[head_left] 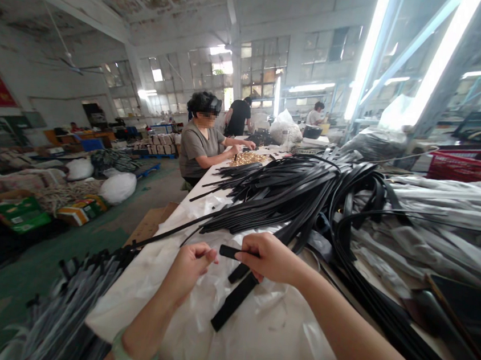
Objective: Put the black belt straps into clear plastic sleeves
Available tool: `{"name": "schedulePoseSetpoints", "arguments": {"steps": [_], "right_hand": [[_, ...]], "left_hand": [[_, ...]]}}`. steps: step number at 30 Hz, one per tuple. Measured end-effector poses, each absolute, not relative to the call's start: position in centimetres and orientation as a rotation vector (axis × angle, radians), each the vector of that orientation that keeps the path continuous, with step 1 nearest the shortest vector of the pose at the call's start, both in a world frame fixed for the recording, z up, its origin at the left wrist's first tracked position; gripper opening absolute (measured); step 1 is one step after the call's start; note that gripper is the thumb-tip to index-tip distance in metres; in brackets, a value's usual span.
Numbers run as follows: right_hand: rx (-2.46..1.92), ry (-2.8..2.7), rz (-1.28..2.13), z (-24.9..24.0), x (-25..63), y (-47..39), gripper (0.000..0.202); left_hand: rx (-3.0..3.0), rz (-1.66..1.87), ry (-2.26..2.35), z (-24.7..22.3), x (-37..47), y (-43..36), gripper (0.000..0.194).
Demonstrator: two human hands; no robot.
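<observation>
My right hand is closed on a black strap, whose short end sticks out to the left between thumb and fingers. Close to that end, on its left, is my left hand, thumb and fingertips pressed together; anything between them is too small to make out. Below my right hand, wide black strap ends lie over thin translucent plastic on the pale table. A large heap of long black straps spreads just beyond both hands.
White strips cover the table's right side, near a red basket. A person in a grey-brown shirt sits at the far left edge, by gold-coloured pieces. Plastic-wrapped straps stand low at the left.
</observation>
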State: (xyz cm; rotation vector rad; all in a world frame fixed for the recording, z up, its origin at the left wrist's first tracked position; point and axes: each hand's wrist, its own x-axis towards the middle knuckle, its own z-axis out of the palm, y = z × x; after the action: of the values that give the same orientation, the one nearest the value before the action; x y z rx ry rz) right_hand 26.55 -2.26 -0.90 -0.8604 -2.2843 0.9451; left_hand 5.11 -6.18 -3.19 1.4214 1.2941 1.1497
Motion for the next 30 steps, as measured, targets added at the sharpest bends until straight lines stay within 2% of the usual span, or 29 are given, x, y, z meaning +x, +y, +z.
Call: {"name": "schedulePoseSetpoints", "arguments": {"steps": [8,11,17,30], "right_hand": [[-0.845,-2.365,0.976,-0.8,26.7,-2.2,0.025],[-0.832,-2.423,0.97,-0.9,26.7,-2.2,0.025],[-0.795,-2.47,0.975,-0.7,27.0,-2.2,0.025],[-0.734,-2.507,0.961,-0.2,27.5,-2.4,0.024]], "left_hand": [[1.749,1.11,1.344,-2.4,5.2,-6.4,0.039],[1.863,0.975,1.359,-1.6,5.2,-6.6,0.037],[1.707,0.733,1.349,-0.2,4.9,-6.9,0.011],[1.6,0.781,1.4,0.6,5.8,-7.3,0.01]]}}
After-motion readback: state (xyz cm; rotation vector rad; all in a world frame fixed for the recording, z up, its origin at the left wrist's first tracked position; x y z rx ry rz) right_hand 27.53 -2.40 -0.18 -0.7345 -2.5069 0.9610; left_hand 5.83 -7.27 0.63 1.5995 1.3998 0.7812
